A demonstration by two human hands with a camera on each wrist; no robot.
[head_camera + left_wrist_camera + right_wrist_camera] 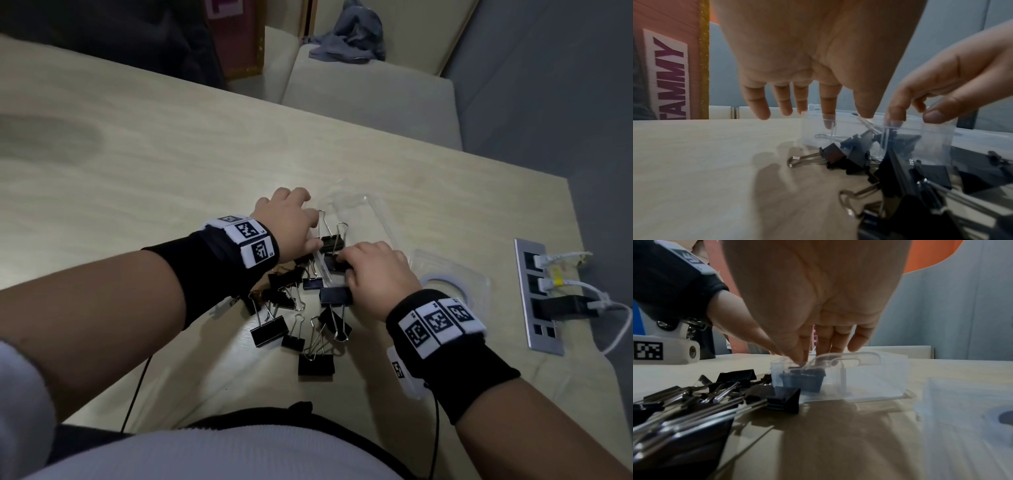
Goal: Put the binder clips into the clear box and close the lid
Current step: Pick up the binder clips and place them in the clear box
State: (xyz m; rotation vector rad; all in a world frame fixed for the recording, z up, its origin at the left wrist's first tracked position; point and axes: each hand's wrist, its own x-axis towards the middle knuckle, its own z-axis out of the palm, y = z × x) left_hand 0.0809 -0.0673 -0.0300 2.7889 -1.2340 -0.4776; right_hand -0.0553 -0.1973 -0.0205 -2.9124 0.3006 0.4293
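A clear box (363,212) stands open on the wooden table, with its lid (455,274) lying flat to its right. Several black binder clips (294,308) are heaped in front of the box. One clip (332,241) sits at the box's near end with its wire handles up. My left hand (308,236) reaches in from the left, fingers fairly straight, thumb and index at the box's near corner (818,128). My right hand (346,265) pinches a binder clip (803,379) just inside the box's near wall.
A metal socket panel (537,294) with plugged cables is set into the table near its right edge. A thin black cable (137,387) hangs at the near edge. A pale sofa (370,92) stands beyond the table.
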